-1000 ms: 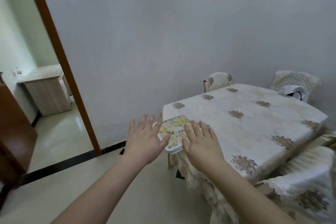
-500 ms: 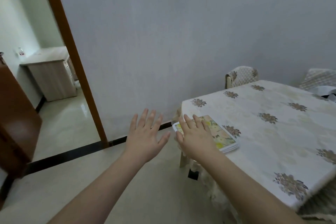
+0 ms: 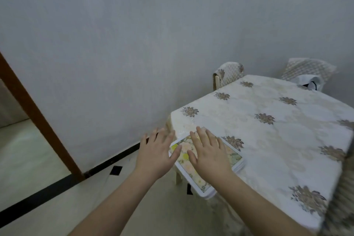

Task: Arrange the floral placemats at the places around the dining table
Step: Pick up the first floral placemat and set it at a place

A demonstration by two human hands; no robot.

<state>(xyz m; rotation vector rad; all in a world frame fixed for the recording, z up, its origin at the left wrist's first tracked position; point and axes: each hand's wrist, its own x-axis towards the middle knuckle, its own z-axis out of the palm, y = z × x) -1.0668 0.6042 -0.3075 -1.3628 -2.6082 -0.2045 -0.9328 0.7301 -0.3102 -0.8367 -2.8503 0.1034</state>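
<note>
A stack of floral placemats (image 3: 234, 156), white-edged with yellow and pink flowers, lies at the near left corner of the dining table (image 3: 277, 136) and overhangs its edge. My right hand (image 3: 208, 151) rests flat on top of the stack, fingers spread. Just left of the stack hovers my left hand (image 3: 156, 151), fingers apart, its thumb at the stack's left edge. The table wears a cream cloth with brown flower motifs.
Two covered chairs stand at the table's far side, one (image 3: 229, 73) by the wall and another (image 3: 308, 72) holding a white bag (image 3: 310, 81). A grey wall runs behind. A brown door frame (image 3: 36, 117) stands left, with pale tiled floor and a black strip (image 3: 47, 190).
The view has swung and drawn nearer the table corner. My right hand has slid further onto the stack, and my left hand has come up against its left edge.
</note>
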